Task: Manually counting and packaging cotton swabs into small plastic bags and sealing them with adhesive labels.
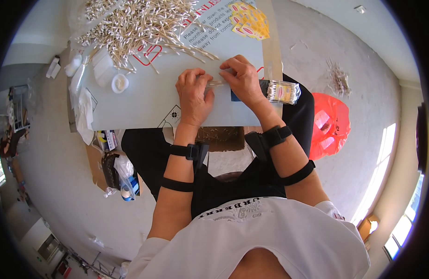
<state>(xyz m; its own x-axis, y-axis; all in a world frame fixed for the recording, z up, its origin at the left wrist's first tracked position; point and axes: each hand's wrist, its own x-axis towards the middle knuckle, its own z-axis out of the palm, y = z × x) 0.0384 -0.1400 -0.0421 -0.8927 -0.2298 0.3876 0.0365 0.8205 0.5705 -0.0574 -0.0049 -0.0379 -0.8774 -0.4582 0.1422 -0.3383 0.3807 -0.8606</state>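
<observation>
My left hand [192, 93] and my right hand [242, 79] meet over a pale board [145, 100] on my lap. Together they pinch a small bundle of wooden cotton swabs [216, 83] between the fingertips. A large loose heap of cotton swabs [135, 25] lies at the far side of the board. Just right of my right wrist lies a packed bundle of swabs in a clear wrapper [283, 91]. A stack of yellow and red labels [250, 21] sits at the far right of the board.
A small round white lid [119, 83] and clear plastic bags [84, 100] lie at the board's left. A red plastic bag [330, 124] sits on the floor to my right, scattered swabs [338, 78] beyond it. A cardboard box [221, 138] is under the board.
</observation>
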